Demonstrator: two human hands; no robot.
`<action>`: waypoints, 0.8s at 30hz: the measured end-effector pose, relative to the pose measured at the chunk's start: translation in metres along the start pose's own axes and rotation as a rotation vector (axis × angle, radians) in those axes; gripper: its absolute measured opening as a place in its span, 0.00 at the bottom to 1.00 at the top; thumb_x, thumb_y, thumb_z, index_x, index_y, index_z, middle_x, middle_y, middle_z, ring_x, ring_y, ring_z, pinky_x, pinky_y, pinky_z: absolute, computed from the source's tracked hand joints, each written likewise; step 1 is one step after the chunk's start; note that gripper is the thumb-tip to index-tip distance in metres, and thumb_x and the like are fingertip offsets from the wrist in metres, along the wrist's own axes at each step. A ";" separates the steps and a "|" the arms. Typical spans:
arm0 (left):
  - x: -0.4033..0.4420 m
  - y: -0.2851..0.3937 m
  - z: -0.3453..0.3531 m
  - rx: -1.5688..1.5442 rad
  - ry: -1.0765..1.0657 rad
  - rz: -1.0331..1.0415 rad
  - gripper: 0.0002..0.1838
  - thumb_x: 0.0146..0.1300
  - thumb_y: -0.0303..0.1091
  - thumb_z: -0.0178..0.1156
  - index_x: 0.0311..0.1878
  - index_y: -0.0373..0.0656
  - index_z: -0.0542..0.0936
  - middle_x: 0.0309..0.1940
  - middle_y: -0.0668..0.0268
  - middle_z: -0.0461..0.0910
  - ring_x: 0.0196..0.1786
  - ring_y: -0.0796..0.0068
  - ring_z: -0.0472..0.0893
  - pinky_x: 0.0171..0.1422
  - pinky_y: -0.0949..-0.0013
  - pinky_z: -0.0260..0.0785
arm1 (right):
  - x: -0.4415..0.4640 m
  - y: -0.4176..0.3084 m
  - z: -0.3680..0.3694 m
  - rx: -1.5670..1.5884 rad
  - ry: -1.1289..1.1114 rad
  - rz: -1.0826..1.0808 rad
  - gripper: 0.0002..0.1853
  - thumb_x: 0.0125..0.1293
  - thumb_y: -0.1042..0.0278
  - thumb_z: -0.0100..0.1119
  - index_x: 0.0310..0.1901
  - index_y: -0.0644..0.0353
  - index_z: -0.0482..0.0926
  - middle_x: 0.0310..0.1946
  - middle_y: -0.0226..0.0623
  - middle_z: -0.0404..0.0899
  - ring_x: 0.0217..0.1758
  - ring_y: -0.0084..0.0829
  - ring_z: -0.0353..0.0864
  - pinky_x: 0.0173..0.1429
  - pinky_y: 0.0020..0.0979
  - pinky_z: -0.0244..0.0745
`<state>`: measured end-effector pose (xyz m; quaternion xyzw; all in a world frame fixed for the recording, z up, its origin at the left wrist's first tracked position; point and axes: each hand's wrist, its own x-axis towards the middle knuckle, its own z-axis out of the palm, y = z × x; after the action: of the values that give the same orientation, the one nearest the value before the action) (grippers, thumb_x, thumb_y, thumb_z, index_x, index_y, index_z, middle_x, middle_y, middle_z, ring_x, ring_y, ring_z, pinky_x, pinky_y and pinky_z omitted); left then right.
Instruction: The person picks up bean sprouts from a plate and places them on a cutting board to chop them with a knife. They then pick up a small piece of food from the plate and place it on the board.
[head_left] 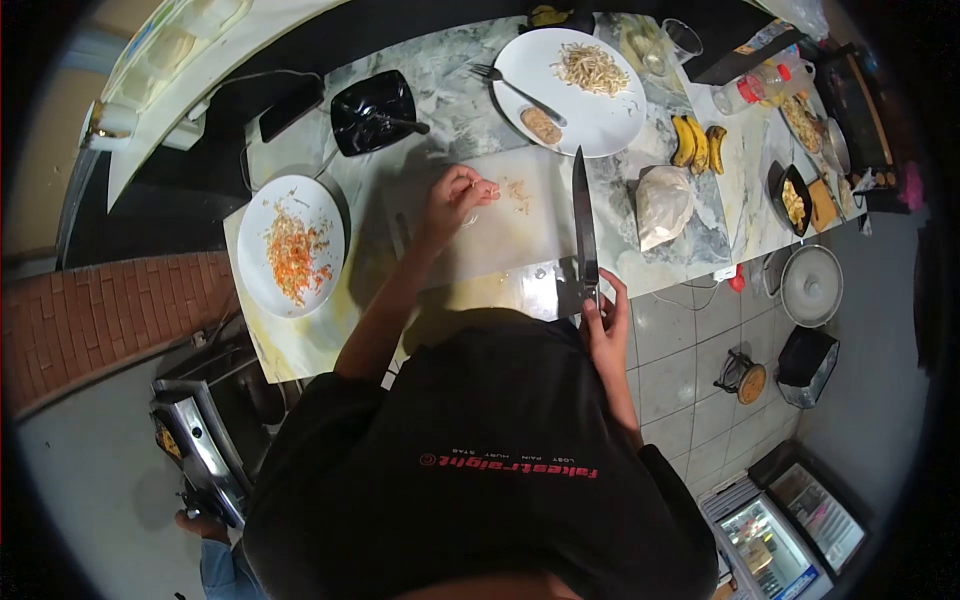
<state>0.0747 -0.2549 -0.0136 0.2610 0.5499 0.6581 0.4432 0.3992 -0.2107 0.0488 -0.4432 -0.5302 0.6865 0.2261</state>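
Observation:
My left hand (458, 200) is closed in a pinch over the white cutting board (505, 248), with thin pale strands that look like bean sprouts at its fingers. Chopped pale bits (517, 196) lie on the board just right of that hand. My right hand (607, 325) grips the handle of a long kitchen knife (584, 215) at the board's right side, its blade pointing away from me. Beyond the board, a large white plate (610, 125) carries a heap of bean sprouts (590, 68), a fork (520, 94) and a brown lump (541, 125).
To the left stands a white plate (248, 245) of shredded orange and pale vegetables (295, 255). A black square bowl (372, 112) with a spoon sits behind it. On the right are a white plastic bag (664, 207) and bananas (698, 145). Another person's hand (203, 522) shows lower left.

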 end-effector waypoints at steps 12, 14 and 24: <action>-0.067 -0.006 -0.002 0.656 0.101 0.221 0.08 0.73 0.24 0.62 0.52 0.41 0.78 0.48 0.59 0.85 0.51 0.71 0.86 0.58 0.66 0.77 | 0.019 0.002 0.009 -0.242 -0.126 -0.079 0.24 0.77 0.74 0.58 0.72 0.51 0.70 0.38 0.28 0.81 0.30 0.16 0.70 0.32 0.23 0.65; -0.070 -0.008 -0.002 0.747 0.099 0.278 0.10 0.71 0.24 0.64 0.53 0.41 0.78 0.48 0.59 0.84 0.52 0.67 0.86 0.59 0.64 0.76 | 0.022 0.004 0.010 -0.261 -0.136 -0.072 0.24 0.77 0.74 0.57 0.71 0.50 0.70 0.37 0.29 0.81 0.29 0.17 0.69 0.33 0.24 0.65; -0.096 -0.021 -0.002 1.024 0.122 0.408 0.15 0.67 0.24 0.65 0.56 0.44 0.78 0.57 0.58 0.77 0.63 0.51 0.77 0.66 0.54 0.72 | 0.017 -0.004 0.015 -0.449 -0.189 -0.122 0.23 0.78 0.78 0.54 0.71 0.49 0.72 0.28 0.22 0.72 0.29 0.13 0.62 0.32 0.21 0.58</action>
<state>0.1246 -0.3396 -0.0198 0.5058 0.7626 0.3930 0.0906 0.3770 -0.2038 0.0470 -0.3834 -0.7141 0.5749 0.1122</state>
